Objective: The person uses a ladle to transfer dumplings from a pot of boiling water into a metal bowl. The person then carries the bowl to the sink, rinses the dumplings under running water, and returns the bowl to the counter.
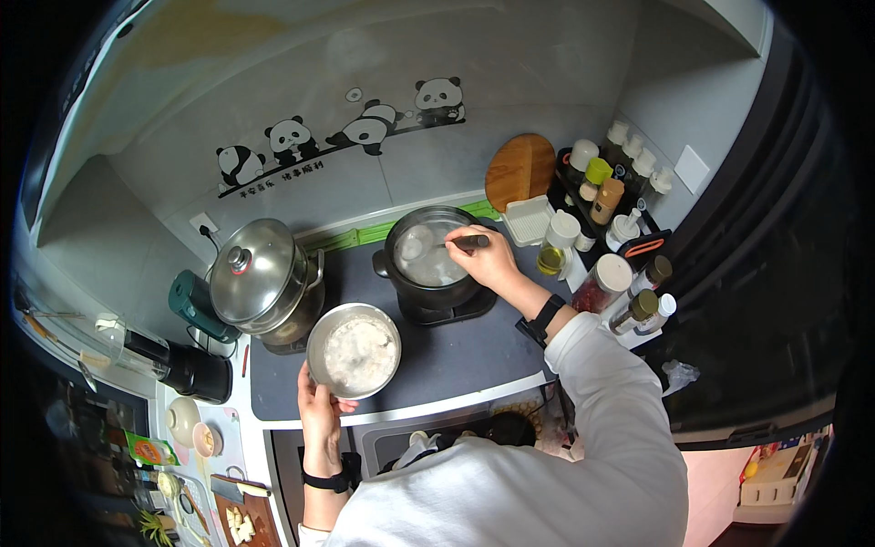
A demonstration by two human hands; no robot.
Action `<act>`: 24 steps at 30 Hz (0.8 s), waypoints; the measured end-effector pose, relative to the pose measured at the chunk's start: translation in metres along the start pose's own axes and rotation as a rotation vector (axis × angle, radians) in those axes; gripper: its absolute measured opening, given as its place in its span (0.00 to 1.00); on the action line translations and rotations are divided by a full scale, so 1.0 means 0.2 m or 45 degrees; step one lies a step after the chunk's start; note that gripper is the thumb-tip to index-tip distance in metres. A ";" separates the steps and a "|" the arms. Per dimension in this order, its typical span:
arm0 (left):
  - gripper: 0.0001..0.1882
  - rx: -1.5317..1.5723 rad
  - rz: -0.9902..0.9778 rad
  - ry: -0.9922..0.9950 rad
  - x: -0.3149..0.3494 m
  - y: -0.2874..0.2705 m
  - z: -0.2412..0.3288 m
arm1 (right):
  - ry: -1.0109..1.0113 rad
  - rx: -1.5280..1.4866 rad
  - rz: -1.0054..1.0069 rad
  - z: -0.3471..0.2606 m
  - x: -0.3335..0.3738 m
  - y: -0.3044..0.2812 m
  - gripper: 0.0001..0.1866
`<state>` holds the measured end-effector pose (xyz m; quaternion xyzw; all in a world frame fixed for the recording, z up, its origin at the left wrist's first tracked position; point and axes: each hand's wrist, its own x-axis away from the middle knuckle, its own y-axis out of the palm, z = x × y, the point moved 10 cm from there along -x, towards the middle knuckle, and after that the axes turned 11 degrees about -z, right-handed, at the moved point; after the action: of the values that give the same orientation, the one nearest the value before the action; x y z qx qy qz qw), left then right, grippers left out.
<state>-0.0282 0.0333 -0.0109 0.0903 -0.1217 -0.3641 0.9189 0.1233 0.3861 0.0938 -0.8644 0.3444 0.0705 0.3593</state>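
Note:
My left hand (321, 407) grips the rim and side of a metal bowl (395, 371), tilted slightly over the front of the counter. Inside the bowl is a pale, lumpy, floury mixture (360, 354). My right hand (488, 263) is closed around the dark handle of a ladle (470, 242), whose head dips into a black pot (437, 294). Cloudy whitish liquid (442, 266) fills much of that pot, which stands on a dark cooker base (451, 312). The ladle's head is partly blurred by the liquid.
A large lidded steel pot (260, 283) stands left of the bowl. Seasoning jars (602, 278) and bottles crowd the right corner beside a round wooden board (519, 171). At lower left, a cleaver (228, 490) and pale cut pieces (240, 524) lie on a cutting board (262, 520).

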 end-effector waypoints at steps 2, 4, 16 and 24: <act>0.25 0.006 -0.001 0.002 0.00 0.00 0.00 | -0.006 -0.018 -0.011 0.00 0.01 0.00 0.07; 0.26 0.013 -0.034 0.010 0.00 0.00 0.00 | -0.042 -0.039 0.012 -0.02 0.03 0.00 0.07; 0.26 0.025 -0.056 0.015 -0.01 0.02 0.00 | -0.054 -0.109 -0.028 -0.02 0.19 0.01 0.07; 0.26 0.006 -0.093 -0.014 -0.03 0.04 -0.01 | 0.145 -0.591 -0.056 0.23 0.31 0.01 0.06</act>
<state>-0.0263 0.0437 -0.0123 0.0947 -0.1242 -0.3977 0.9041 0.1738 0.3818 0.0363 -0.9338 0.3198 0.0913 0.1323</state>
